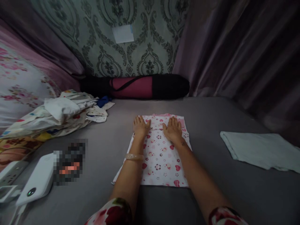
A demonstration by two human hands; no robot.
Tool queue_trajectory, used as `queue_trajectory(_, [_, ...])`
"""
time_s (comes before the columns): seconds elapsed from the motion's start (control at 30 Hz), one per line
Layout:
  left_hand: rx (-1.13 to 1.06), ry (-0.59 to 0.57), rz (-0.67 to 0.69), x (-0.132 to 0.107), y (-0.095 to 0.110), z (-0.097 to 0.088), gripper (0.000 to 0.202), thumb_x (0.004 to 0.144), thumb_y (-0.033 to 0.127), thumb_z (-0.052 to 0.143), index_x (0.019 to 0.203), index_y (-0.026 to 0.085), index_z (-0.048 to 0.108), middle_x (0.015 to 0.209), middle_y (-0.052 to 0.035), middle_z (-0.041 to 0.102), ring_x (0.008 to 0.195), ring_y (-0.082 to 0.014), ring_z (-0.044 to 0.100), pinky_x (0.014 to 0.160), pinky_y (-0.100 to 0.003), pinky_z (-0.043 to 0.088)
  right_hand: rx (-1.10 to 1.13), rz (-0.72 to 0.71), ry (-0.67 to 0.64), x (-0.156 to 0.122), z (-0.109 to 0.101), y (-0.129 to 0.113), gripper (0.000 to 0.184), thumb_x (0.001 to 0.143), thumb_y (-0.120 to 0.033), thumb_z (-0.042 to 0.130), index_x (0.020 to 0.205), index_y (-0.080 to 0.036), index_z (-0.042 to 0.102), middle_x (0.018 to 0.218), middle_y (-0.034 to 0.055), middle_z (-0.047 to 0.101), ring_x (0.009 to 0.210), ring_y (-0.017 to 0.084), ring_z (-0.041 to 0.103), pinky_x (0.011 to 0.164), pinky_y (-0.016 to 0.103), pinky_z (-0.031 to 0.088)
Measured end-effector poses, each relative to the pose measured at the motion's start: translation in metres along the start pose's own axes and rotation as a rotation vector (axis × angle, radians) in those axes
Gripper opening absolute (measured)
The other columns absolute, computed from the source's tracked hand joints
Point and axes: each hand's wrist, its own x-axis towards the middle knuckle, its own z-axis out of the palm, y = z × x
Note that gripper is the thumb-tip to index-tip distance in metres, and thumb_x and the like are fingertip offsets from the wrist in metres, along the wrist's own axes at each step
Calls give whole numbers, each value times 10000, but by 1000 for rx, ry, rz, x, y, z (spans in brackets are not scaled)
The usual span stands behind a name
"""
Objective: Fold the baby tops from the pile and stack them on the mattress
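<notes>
A white cloth garment (160, 156) printed with pink hearts and flowers lies folded flat in front of me, with a strip of pink fabric showing along its far edge. My left hand (141, 126) rests palm down on its far left corner, fingers stretched out. On the far right part of the garment, my right hand (172, 129) lies flat too, its fingers pointing away from me. Both palms touch the cloth, and neither hand grips it. What kind of garment it is cannot be made out.
A pale folded cloth (260, 150) lies at right on the grey sheet (201, 118). Rumpled clothes (67, 109) are heaped at left, near a white power bank (37, 178) and a power strip (12, 172). A black and maroon long bag (134, 87) lies along the wall.
</notes>
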Motion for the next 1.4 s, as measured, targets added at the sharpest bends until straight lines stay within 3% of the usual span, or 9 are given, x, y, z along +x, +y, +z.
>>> queue_trajectory(0.07, [16, 15, 0, -1, 3, -3, 743, 934, 529, 267, 1471, 16, 289, 1544, -224, 256, 1447, -319, 201, 1173, -447, 144, 15, -18, 9, 2, -5, 4, 650, 976, -410, 224, 1449, 23, 331, 1531, 215, 291, 1433, 289, 209, 1154, 445, 132])
queue_trajectory(0.23, [57, 146, 122, -2, 13, -5, 668, 968, 444, 200, 1462, 9, 313, 1554, -197, 249, 1461, -301, 149, 1188, -432, 65, -12, -7, 207, 9, -12, 23, 616, 973, -370, 230, 1443, 13, 341, 1520, 213, 316, 1430, 304, 208, 1145, 467, 136])
queue_trajectory(0.4, [43, 7, 87, 1, 8, 4, 674, 964, 444, 238, 1464, -5, 297, 1544, -206, 270, 1443, -303, 214, 1176, -421, 146, -11, 60, 112, 11, -5, 33, 612, 955, -334, 278, 1418, 59, 357, 1493, 244, 348, 1398, 327, 270, 1121, 432, 217])
queue_trajectory(0.63, [19, 9, 95, 1, 5, 2, 647, 960, 445, 262, 1462, 42, 322, 1546, -189, 277, 1446, -293, 212, 1174, -420, 158, 26, 79, 80, 11, -9, 32, 602, 950, -320, 278, 1419, 46, 365, 1495, 235, 350, 1397, 320, 278, 1121, 438, 224])
queue_trajectory(0.8, [62, 144, 147, -6, 20, 1, 684, 969, 467, 211, 1450, -2, 335, 1535, -211, 288, 1454, -302, 180, 1190, -443, 70, -21, -14, 238, 11, -12, 20, 570, 966, -315, 253, 1427, -7, 385, 1513, 205, 336, 1418, 315, 235, 1134, 477, 169])
queue_trajectory(0.93, [83, 61, 119, -7, 21, 7, 689, 965, 490, 224, 1461, 23, 330, 1534, -195, 300, 1439, -309, 226, 1175, -443, 159, -37, -41, 177, 12, -2, 14, 560, 974, -337, 257, 1427, -49, 415, 1488, 183, 393, 1393, 327, 287, 1124, 490, 187])
queue_trajectory(1.07, [57, 28, 105, -4, 15, 9, 670, 964, 478, 254, 1471, 44, 313, 1544, -190, 279, 1447, -311, 199, 1173, -454, 152, -40, -16, 104, 13, -1, 16, 570, 977, -348, 262, 1457, -63, 374, 1512, 168, 360, 1402, 328, 270, 1137, 483, 166])
queue_trajectory(1.23, [-112, -40, 117, 4, 9, -10, 601, 944, 380, 380, 1440, 42, 351, 1531, -198, 307, 1440, -293, 232, 1165, -414, 194, 30, 13, 14, 18, -20, 7, 590, 987, -379, 200, 1480, -81, 328, 1550, 162, 283, 1433, 316, 205, 1142, 502, 155])
queue_trajectory(1.4, [-353, 36, 76, 10, -4, -52, 502, 937, 304, 403, 1391, 93, 428, 1436, -177, 465, 1335, -252, 429, 1092, -362, 338, 14, -14, -79, 21, -15, -11, 641, 980, -414, 206, 1499, -40, 249, 1572, 157, 221, 1450, 285, 152, 1163, 479, 100])
